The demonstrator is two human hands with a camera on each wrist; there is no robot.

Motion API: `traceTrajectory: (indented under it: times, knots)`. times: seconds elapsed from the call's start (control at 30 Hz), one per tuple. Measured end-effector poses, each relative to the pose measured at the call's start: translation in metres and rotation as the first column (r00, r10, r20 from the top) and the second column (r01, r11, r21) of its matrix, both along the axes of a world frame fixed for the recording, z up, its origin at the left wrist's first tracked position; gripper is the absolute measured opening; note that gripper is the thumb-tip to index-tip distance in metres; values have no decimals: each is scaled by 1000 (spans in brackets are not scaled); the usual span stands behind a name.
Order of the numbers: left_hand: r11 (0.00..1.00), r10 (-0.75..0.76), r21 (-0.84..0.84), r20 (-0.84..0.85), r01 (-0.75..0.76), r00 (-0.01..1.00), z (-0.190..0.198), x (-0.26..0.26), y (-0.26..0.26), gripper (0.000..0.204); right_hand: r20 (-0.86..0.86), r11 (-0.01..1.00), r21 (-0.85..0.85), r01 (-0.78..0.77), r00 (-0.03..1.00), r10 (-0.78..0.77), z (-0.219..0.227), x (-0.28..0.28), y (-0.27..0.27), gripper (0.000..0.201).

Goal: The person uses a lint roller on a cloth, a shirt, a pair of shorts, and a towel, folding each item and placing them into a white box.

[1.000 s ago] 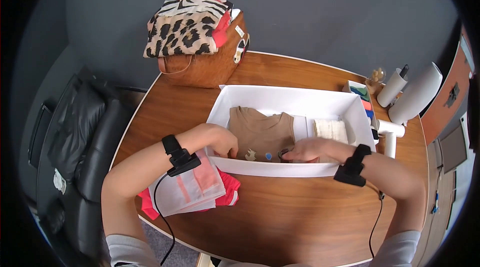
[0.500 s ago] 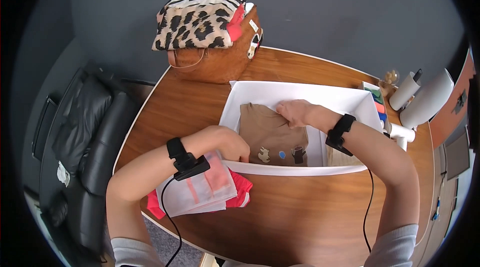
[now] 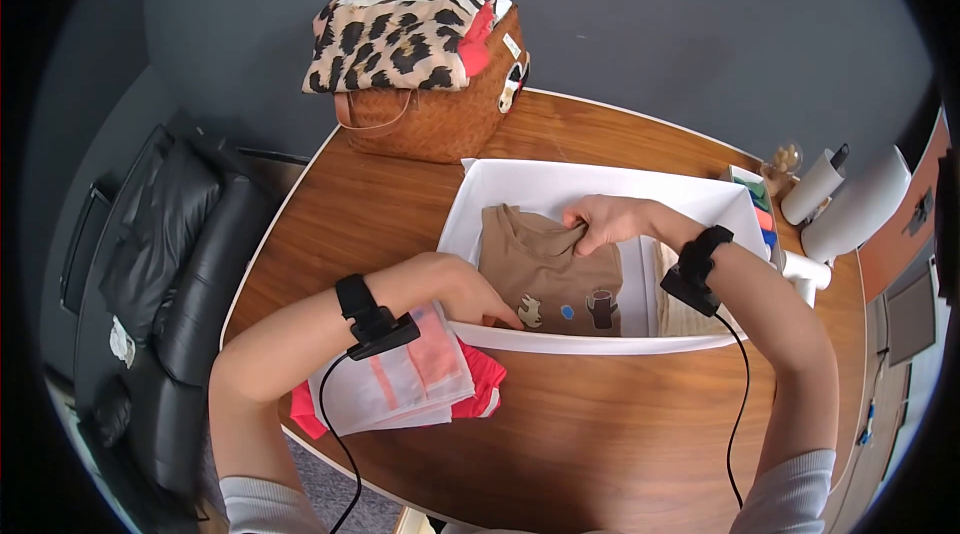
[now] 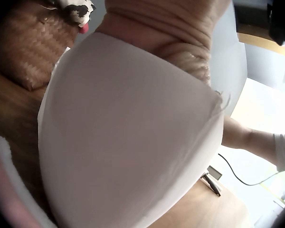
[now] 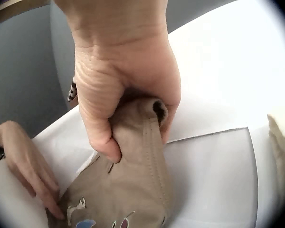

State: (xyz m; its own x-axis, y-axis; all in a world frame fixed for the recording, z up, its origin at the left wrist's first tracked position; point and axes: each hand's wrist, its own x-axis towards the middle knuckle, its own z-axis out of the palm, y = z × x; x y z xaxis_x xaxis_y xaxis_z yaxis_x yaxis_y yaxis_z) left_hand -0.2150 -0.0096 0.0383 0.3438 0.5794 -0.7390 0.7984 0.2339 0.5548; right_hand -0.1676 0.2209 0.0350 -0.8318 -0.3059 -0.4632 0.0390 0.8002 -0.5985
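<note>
A brown sleeveless shirt (image 3: 545, 264) with small printed figures lies in the white box (image 3: 610, 344), toward its left side. My right hand (image 3: 607, 221) pinches the shirt's upper right shoulder between thumb and fingers. In the right wrist view, the cloth bunches up under that thumb (image 5: 109, 149). Over the box's front left corner reaches my left hand (image 3: 478, 296), its extended fingers (image 5: 45, 194) resting on the shirt's lower left edge. The box wall (image 4: 133, 128) hides those fingers in the left wrist view.
Right of the shirt, cream folded cloth (image 3: 675, 299) lies in the box. A woven basket (image 3: 430, 124) topped with leopard-print cloth (image 3: 395, 44) stands behind. Folded white-and-pink material (image 3: 400, 379) lies over a red garment (image 3: 485, 374) at front left. White cylinders (image 3: 815, 184) stand at right.
My right hand has moved from the shirt's lower right hem up to its right shoulder and now pinches it. My left fingers have shifted slightly right along the lower edge.
</note>
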Motion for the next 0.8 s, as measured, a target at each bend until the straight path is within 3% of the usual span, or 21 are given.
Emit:
traceTrajectory:
  times: [0.13, 0.23, 0.27, 0.33, 0.43, 0.53, 0.63, 0.73, 0.8]
  knots:
    - [998, -49, -32, 66, 51, 997, -6, 1, 6, 53, 6, 981, -130, 146, 989, -146, 0, 3, 3, 47]
    - [997, -68, 36, 49, 66, 997, -14, 0, 4, 51, 76, 999, -3, 53, 996, -53, 7, -2, 5, 45]
    - [996, -77, 45, 60, 74, 995, -17, -1, 4, 50, -65, 987, 158, 5, 998, 5, 8, 1, 3, 41]
    - [994, -93, 64, 82, 88, 992, -18, -1, 4, 49, -302, 880, 474, -20, 935, 184, 7, 9, -3, 32]
    - [995, -88, 61, 78, 83, 993, -19, -1, 4, 49, -365, 719, 695, 25, 873, 323, 1, 10, -10, 21]
    - [995, -95, 32, 63, 94, 993, -12, 1, 7, 49, -339, 536, 830, 153, 902, 268, 3, 15, -26, 15]
    - [994, -78, 83, 20, 76, 997, -15, 0, 3, 48, -154, 391, 920, 38, 951, 270, 25, 30, -39, 19]
    - [1000, -2, 2, 16, 2, 1000, -5, 1, 5, 50, 128, 698, 672, -246, 968, 218, 29, 43, -38, 34]
    - [999, 11, 42, -57, -8, 998, 8, -4, 13, 52, 325, 771, 569, -286, 939, 108, 36, 56, -44, 40]
